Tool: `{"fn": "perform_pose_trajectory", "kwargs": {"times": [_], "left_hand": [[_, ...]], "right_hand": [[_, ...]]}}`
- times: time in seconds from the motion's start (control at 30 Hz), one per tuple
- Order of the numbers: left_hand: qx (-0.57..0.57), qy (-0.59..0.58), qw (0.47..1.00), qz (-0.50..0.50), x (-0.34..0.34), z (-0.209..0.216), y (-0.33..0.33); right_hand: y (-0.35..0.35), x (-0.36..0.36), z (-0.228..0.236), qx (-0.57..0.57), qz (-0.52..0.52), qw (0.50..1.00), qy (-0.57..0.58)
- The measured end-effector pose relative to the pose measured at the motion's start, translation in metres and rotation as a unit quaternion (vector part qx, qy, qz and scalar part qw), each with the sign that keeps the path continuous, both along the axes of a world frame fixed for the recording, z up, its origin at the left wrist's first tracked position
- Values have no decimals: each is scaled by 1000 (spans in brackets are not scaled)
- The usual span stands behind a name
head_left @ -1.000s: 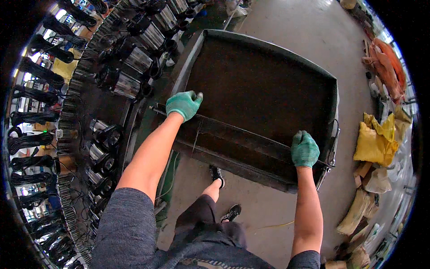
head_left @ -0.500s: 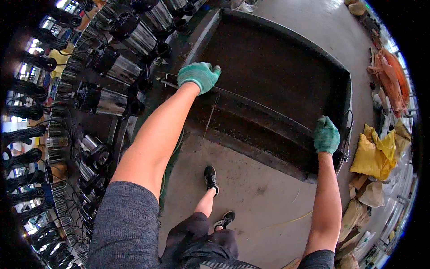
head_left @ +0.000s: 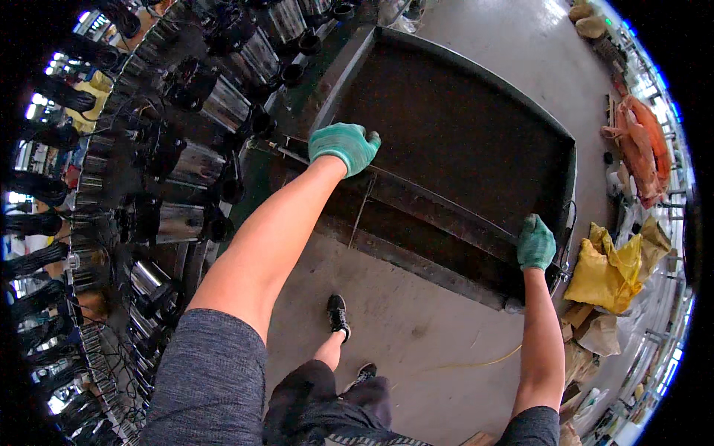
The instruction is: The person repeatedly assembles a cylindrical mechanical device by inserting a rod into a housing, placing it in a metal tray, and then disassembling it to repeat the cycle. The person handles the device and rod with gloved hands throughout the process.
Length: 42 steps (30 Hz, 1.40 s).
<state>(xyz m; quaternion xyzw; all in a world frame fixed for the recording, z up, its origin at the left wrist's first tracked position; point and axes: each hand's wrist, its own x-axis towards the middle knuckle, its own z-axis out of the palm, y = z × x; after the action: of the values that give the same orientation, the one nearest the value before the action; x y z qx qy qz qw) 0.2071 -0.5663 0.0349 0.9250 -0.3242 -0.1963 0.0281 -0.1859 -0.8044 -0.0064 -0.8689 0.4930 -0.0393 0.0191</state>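
Note:
A large, dark metal tray [head_left: 454, 104] with a raised rim stretches out in front of me, its bed bare. A second dark ledge [head_left: 416, 249] runs below its near edge. My left hand [head_left: 344, 149], in a green knitted glove, is closed over the near left part of the tray's edge, thumb raised. In a matching glove, my right hand [head_left: 536, 243] is closed in a fist on the near right corner. The undersides of both grips are hidden. Close to the left hand, a thin metal rod [head_left: 286, 152] sticks out leftward.
Rows of shiny metal cylinders with black fittings [head_left: 201, 163] crowd the left side. Yellow sacks [head_left: 606, 271] and an orange bundle [head_left: 643, 149] lie along the right. A thin yellow line [head_left: 476, 364] crosses the grey floor [head_left: 439, 327] near my feet.
The tray and both gloved hands sit slightly lower in the picture. The cylinders at left and the sacks at right have shifted downward too. My feet have changed place; both grips stay the same.

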Motion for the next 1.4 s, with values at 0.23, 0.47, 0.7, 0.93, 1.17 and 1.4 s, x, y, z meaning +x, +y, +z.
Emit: {"fn": "perform_pose_trajectory", "kwargs": {"times": [0.23,0.47,0.7,0.93,1.17,1.4], "left_hand": [[-11,-5,1000,3,8,3,-25],[-18,-27,999,6,3,1,-27],[-15,-46,999,15,0,17,-35],[-7,-44,999,10,-1,19,-41],[-18,40,999,23,-1,49,-26],[-545,59,825,137,-11,21,23]], "right_hand": [[-23,7,-2,4,15,1000,2],[-17,11,12,1,34,997,-72],[-22,12,16,20,70,993,-93],[-25,8,23,44,74,994,-71],[-22,9,23,31,113,993,-5],[-28,15,14,92,64,992,60]]}}
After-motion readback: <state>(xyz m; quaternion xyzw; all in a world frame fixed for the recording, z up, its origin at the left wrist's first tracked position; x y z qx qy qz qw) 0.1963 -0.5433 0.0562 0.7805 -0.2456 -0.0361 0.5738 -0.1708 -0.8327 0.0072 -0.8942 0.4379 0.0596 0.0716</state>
